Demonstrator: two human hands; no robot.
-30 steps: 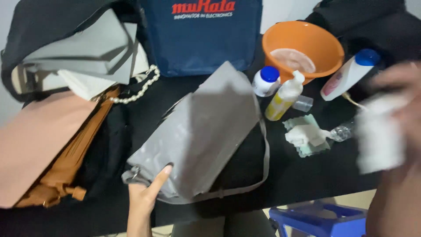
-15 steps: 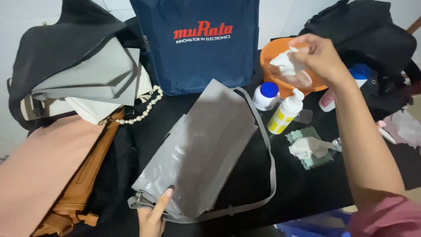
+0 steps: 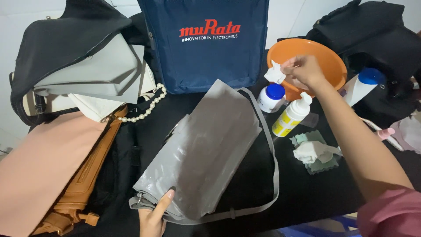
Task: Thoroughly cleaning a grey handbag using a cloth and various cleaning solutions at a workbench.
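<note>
A shiny grey shoulder bag (image 3: 206,149) lies slanted on the black table. My left hand (image 3: 154,216) grips its near corner at the bottom edge. My right hand (image 3: 303,71) is stretched out to the far right, over the rim of an orange bowl (image 3: 326,56), pinching a crumpled white tissue (image 3: 274,73). Just below that hand stand a small white jar with a blue lid (image 3: 270,97) and a white and yellow foam pump bottle (image 3: 291,116).
A navy tote bag (image 3: 206,44) stands at the back. Left are a black bag (image 3: 57,39), grey and white bags, a pearl strap (image 3: 144,109), a tan bag (image 3: 83,184) and a pink one (image 3: 39,166). Right: green cloth with wadded tissue (image 3: 313,151), blue-capped tube (image 3: 362,85), black bag (image 3: 372,35).
My right hand has carried the white tissue from the near right up and left to the orange bowl's front rim. My left hand keeps its hold on the grey bag.
</note>
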